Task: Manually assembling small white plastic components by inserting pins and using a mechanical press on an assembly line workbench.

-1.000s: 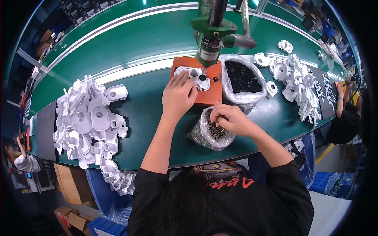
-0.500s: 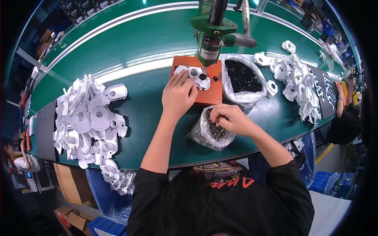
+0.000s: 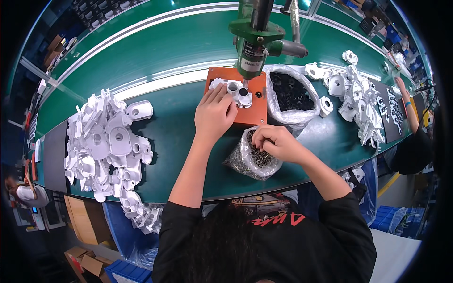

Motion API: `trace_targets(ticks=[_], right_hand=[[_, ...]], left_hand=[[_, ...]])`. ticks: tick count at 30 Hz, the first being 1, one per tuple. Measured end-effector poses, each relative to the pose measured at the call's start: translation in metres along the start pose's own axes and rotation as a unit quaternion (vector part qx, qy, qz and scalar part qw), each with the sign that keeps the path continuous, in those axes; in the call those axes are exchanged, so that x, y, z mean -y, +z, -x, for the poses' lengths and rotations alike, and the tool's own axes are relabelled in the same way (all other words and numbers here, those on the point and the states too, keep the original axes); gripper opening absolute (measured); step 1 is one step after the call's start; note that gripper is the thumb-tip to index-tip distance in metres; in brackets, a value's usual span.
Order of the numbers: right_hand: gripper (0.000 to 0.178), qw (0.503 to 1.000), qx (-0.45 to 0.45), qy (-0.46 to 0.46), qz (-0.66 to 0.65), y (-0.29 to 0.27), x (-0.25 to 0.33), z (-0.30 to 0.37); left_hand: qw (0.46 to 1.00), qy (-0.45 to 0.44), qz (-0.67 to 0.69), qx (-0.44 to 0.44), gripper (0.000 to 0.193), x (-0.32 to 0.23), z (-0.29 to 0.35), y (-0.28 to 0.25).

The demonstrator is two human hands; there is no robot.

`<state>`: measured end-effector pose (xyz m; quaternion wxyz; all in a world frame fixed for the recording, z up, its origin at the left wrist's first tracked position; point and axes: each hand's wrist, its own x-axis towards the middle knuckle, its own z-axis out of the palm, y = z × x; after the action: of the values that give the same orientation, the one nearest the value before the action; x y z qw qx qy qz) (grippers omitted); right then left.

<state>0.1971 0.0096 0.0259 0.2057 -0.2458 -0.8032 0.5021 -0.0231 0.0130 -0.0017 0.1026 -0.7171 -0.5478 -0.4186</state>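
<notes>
My left hand (image 3: 216, 112) lies over the left side of a white plastic housing (image 3: 232, 88), its fingers together and thumb alongside, holding the housing against an orange block (image 3: 255, 111). A black round piece (image 3: 243, 91) sits on the housing, directly beneath the slim metal tip of a green press (image 3: 252, 52). My right hand (image 3: 273, 143) is at the mouth of a clear plastic bag (image 3: 245, 158) filled with small metal pins or screws (image 3: 262, 159). Its fingers are curled and pinched, with the tips down among the metal pieces. Whatever they pinch is too small to make out.
White housings are piled at left (image 3: 106, 137) and at right (image 3: 358, 101). Behind my right hand stands a clear bag of black parts (image 3: 290, 89). A lone white housing (image 3: 325, 106) lies beside it. Far right, a co-worker's arm (image 3: 409, 106) reaches over the bench.
My hands, the housing and the bag of metal pieces stay where they were. At far right, the co-worker's arm has reached farther up over the bench.
</notes>
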Motion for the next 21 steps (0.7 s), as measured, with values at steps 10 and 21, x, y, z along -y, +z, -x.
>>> trace_targets(ticks=[10,21], right_hand=[[0.009,1.000,-0.003,-0.013,0.016,-0.0001,0.0006,-0.0009],[0.008,1.000,0.003,-0.007,0.019,-0.0017,0.0027,-0.0009]], left_hand=[[1.000,0.002,-0.006,-0.006,0.009,-0.0012,-0.0004,-0.0003],[1.000,0.006,-0.008,-0.007,0.009,-0.0007,0.0000,-0.0004]])
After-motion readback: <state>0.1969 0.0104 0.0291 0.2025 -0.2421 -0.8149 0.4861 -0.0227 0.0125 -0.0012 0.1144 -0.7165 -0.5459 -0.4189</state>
